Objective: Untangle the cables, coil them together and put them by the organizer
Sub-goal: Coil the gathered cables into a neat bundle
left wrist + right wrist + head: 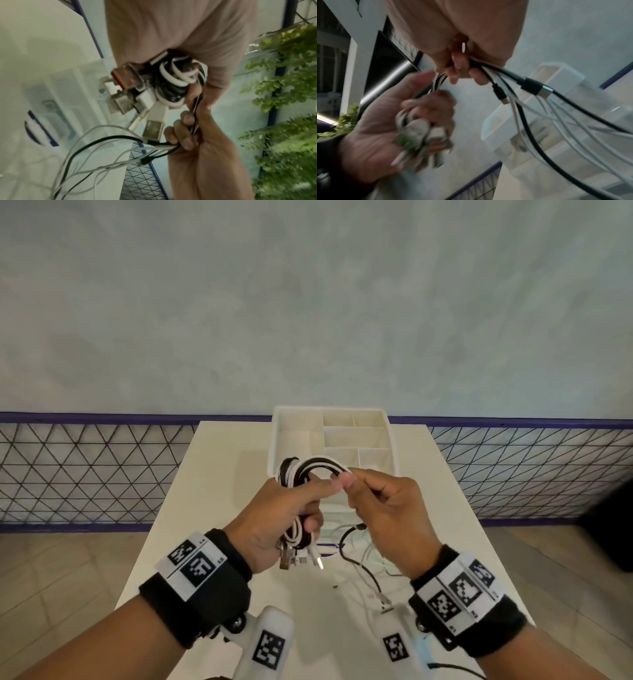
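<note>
Item: coiled bundle of black and white charging cables (301,474), held above the white tabletop (212,491), just before the white plastic compartmented organizer (342,419). Left hand (284,518) is wrapped round the coil, presumably to keep finished loops from springing. Right hand (387,508) pinches the running strands, seemingly feeding the next loop. Loose tails (359,559) trail onto the table. Left wrist view alone shows the clustered USB plugs (126,86); right wrist view alone shows a dangling black connector (532,85).

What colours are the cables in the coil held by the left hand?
Black and white strands mixed in the coil, gripped by the left hand; clearest in the head view.
</note>
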`<state>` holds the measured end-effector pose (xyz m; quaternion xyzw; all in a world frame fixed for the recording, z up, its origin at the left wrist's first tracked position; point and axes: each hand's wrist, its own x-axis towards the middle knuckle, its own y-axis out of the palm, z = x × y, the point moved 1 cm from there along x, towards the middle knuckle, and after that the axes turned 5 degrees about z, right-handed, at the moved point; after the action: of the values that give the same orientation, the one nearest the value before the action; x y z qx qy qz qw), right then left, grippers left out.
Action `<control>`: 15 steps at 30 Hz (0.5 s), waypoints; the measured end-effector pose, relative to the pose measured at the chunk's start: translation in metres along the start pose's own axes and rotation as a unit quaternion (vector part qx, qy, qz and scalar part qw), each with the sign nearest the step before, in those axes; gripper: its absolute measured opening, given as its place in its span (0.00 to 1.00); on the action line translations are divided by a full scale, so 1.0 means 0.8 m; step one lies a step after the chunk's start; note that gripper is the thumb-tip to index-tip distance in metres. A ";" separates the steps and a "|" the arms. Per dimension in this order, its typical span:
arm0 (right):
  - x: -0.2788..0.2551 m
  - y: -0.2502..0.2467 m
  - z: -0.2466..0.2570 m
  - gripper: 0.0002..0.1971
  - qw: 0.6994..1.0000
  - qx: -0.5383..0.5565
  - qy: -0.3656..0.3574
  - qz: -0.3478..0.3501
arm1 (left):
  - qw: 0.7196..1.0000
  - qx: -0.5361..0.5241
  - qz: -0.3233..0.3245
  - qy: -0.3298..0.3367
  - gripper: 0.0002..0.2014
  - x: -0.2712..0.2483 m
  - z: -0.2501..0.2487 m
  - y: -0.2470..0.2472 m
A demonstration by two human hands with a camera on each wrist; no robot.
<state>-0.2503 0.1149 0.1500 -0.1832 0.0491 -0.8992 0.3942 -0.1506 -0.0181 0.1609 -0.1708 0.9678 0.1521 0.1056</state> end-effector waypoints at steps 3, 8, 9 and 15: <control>-0.006 0.023 0.008 0.13 0.995 -0.071 -0.063 -0.026 | 0.999 0.029 -0.014 0.032 0.24 -0.001 -0.003 0.012; -0.022 0.054 0.012 0.10 0.976 -0.175 -0.116 0.056 | 0.998 -0.027 -0.058 0.022 0.22 0.002 -0.004 0.021; -0.024 0.053 0.011 0.13 0.974 -0.185 -0.106 0.082 | 0.996 -0.034 -0.079 0.024 0.19 0.003 -0.004 0.020; -0.028 0.024 -0.003 0.19 0.989 -0.134 0.005 0.060 | 0.979 -0.155 -0.133 0.026 0.20 0.009 -0.009 0.001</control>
<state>-0.2241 0.1176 0.1373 -0.2264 0.1826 -0.8600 0.4193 -0.1585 -0.0220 0.1663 -0.3163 0.9036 0.2799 0.0716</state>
